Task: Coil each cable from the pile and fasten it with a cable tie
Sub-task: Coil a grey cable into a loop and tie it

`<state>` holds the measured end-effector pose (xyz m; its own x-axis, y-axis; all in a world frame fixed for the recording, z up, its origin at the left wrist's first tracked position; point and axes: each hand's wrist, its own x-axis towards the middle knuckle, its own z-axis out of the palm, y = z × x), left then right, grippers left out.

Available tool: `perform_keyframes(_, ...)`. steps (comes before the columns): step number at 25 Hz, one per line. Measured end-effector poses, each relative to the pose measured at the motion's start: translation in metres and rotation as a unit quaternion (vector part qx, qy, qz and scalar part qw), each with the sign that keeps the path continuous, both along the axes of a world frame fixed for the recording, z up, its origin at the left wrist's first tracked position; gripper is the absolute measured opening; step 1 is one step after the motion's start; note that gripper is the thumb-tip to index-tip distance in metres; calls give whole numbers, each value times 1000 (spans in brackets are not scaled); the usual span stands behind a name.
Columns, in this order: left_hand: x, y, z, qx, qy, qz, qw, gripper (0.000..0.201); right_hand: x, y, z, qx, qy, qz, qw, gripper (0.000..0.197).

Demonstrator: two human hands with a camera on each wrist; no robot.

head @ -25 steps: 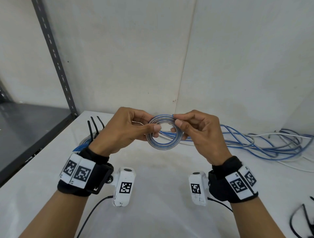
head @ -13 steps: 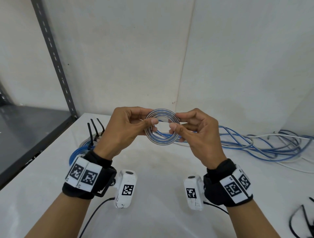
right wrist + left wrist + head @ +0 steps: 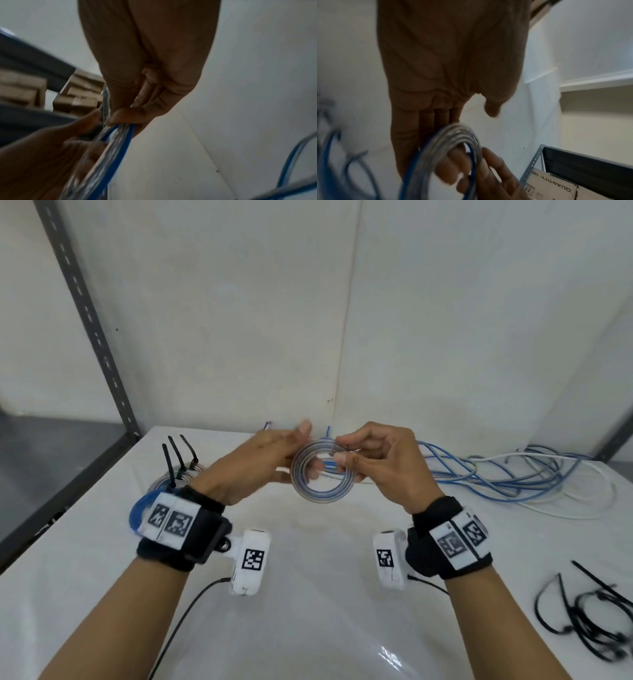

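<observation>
A small coil of clear and blue cable (image 3: 320, 498) hangs in the air over the white table (image 3: 308, 628). My right hand (image 3: 342, 455) pinches the coil's upper right side between thumb and fingers; the right wrist view shows that pinch on the coil (image 3: 118, 136). My left hand (image 3: 301, 453) is on the coil's left with its fingers straight and its thumb raised. In the left wrist view those straight fingers lie behind the coil (image 3: 447, 136). A cable tail runs from the coil to the loose pile (image 3: 496, 477) at the back right.
Tied coils with upright black cable ties (image 3: 178, 470) lie at the back left, partly behind my left wrist. Loose black cable ties (image 3: 589, 611) lie at the right front. A dark metal rack (image 3: 85, 313) stands left of the table. Walls close off the back.
My left hand has let go of its pinch on the coil and straightened its fingers. The right hand keeps its hold, and the coil now hangs a little lower.
</observation>
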<state>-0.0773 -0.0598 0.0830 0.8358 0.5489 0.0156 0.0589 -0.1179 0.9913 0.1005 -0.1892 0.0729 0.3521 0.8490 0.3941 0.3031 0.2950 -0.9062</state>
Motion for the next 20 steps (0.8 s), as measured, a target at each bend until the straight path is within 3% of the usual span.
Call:
perform_keyframes(3,24,-20,-6,-126,41,-67,989,60,3,-23,-3,-39,-44,9,998,14)
perform_keyframes(6,44,-46,-14,-162,43,-140,976,51,8,-60,-8,-55,-41,-31,997,14)
perform_keyframes(12,83,-106,-14,-47,61,-138,987,42,26,-126,-7,-93,11,-84,992,14)
perform_keyframes(14,91,-121,-15,6,72,-146,987,40,52,-149,-8,-145,39,-142,978,11)
perform_keyframes(15,94,-128,-16,22,80,-151,985,40,68,-162,-11,-202,34,-216,955,16)
perform_keyframes(16,97,-134,-18,36,85,-158,983,40,88,-175,-15,-296,-23,-304,905,23)
perform_keyframes(17,98,-140,-22,49,89,-161,982,40,106,-188,-23,-415,-113,-371,823,31)
perform_keyframes(18,98,-145,-24,62,91,-163,980,39,118,-198,-29,-511,-190,-400,737,40)
perform_keyframes(19,98,-148,-25,70,91,-163,980,39,124,-203,-37,-573,-236,-391,681,49)
perform_keyframes(20,98,-151,-28,73,89,-165,980,39,125,-207,-43,-609,-247,-366,659,54)
